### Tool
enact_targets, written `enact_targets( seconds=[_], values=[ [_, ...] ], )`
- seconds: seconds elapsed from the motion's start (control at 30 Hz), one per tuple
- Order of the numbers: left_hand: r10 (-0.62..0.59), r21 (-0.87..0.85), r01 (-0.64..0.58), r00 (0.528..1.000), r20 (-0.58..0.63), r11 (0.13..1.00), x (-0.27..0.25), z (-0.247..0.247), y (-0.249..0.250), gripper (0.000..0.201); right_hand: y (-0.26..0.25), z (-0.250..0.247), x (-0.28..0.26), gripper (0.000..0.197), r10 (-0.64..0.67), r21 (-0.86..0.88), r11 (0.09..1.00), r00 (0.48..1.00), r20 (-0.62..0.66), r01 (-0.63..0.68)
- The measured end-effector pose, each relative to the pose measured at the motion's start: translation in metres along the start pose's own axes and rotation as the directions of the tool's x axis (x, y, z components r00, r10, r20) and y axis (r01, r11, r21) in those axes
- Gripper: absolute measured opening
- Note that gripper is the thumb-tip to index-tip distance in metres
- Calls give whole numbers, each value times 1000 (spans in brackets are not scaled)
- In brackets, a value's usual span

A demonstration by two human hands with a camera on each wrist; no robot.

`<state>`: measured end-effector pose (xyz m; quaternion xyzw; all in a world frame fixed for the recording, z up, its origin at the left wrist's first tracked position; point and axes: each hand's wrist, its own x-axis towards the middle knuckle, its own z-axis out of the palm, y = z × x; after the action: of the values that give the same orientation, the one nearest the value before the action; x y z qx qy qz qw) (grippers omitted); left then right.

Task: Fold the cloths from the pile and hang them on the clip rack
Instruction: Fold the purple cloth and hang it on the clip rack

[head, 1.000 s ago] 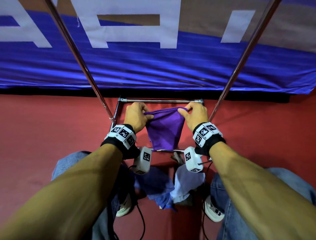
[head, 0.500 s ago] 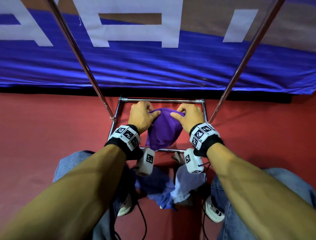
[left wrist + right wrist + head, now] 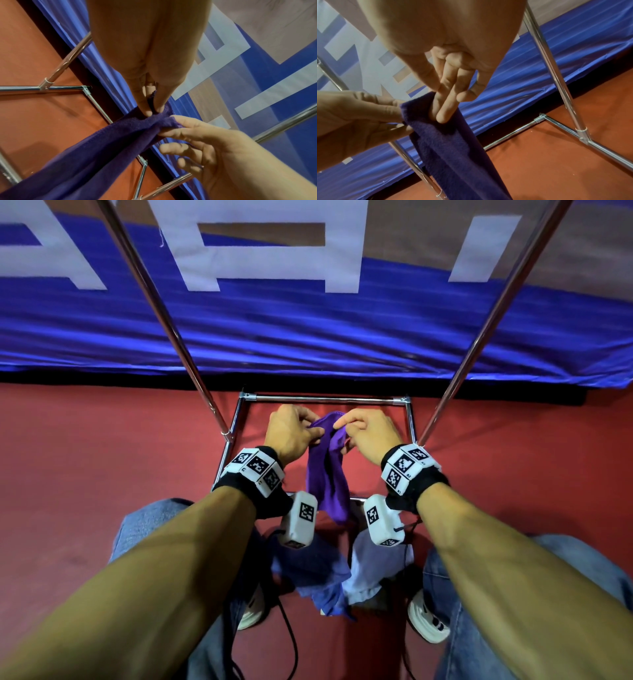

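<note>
A purple cloth [image 3: 327, 477] hangs folded lengthwise into a narrow strip between my hands, above the chrome rack's base bars [image 3: 325, 398]. My left hand [image 3: 317, 433] pinches its top edge between thumb and finger, shown close in the left wrist view [image 3: 151, 111]. My right hand [image 3: 340, 426] meets it there. Its fingers [image 3: 443, 111] lie down the front of the purple cloth [image 3: 447, 142] with the thumb at the top edge. The pile of blue and pale cloths [image 3: 322, 573] lies on the floor between my feet. The rack's clips are out of view.
Two slanted chrome poles [image 3: 154, 302] [image 3: 496, 302] rise either side of my hands. A blue banner [image 3: 308, 337] hangs behind the rack. The floor is red [image 3: 85, 457]. Black cables [image 3: 287, 631] trail by my left shoe.
My hands moved together from a spread hold. The cloth's two top corners now meet, and the cloth went from a wide sheet to a narrow hanging strip.
</note>
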<state>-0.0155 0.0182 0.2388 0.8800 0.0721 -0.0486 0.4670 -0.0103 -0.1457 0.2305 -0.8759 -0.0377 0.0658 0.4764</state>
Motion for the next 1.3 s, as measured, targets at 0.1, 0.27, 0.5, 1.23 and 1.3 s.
enact_targets(
  seconds=[0.1,0.27,0.5,1.23,1.3],
  values=[
    [4,11,-3,1000,-13,1000,3,-1,-3,15,1,1,0,32,4,6,1000,1000,28,-4],
    [-14,-78,14,1000,4,997,3,0,-1,10,5,-2,1,20,-7,11,1000,1000,29,7],
    [10,-172,-2,999,47,985,1,2,1,9,10,-2,6,19,-112,-72,992,991,-77,107],
    [164,-23,-164,986,-14,986,4,6,-1,28,8,-7,4,26,-20,-141,990,994,-105,5],
    [182,-42,-183,983,-27,982,3,7,0,30,10,-6,5,33,-21,-95,995,991,-134,8]
  ],
)
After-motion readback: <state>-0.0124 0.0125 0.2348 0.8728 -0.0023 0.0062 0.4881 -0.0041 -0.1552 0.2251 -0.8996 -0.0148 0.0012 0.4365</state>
